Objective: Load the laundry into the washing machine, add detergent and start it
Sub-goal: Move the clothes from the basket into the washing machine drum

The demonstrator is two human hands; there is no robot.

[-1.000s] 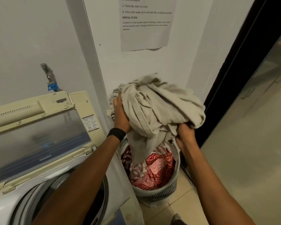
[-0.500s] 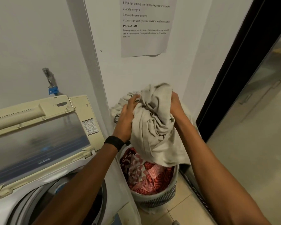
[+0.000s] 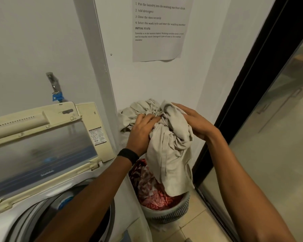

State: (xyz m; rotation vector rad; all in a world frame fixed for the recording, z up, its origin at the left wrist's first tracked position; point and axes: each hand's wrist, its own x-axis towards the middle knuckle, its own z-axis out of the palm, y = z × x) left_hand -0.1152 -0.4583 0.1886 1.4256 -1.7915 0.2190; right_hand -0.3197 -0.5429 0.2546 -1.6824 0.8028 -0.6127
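We see a printed paper sheet [image 3: 161, 48] stuck on the white wall [image 3: 147, 81]. Further left, a metal tap [image 3: 53, 82] juts out above what may be a blue hose fitting [image 3: 57, 97]. At right, a black door frame [image 3: 262, 70] borders a glass panel [image 3: 280, 140], with beige floor tiles [image 3: 198, 224] below.

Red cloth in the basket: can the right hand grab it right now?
Probably not yet. The beige cloth hangs over the red cloth, and the right hand rests on that bundle above the basket.
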